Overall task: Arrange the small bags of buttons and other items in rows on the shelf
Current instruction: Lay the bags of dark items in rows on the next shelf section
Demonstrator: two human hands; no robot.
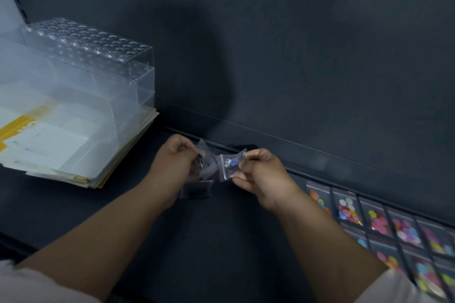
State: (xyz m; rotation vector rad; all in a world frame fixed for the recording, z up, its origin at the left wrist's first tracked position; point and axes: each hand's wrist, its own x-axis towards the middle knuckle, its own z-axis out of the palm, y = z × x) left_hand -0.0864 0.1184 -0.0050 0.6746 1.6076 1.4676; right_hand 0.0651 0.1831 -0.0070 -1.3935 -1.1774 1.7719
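My left hand (172,167) grips a bunch of small clear bags (205,167) above the dark shelf (209,241). My right hand (261,177) pinches one small clear bag (230,163) with tiny dark and purple items inside, held just right of the bunch. One more clear bag (197,188) hangs or lies below my left hand; I cannot tell which. At the lower right, small bags of coloured buttons (376,219) lie in two rows on the shelf, running toward the right edge.
A clear plastic organiser with round holes (98,49) stands on a stack of clear boxes and papers (61,135) at the left. The dark back wall (295,56) meets the shelf along a ledge (320,155) behind my hands.
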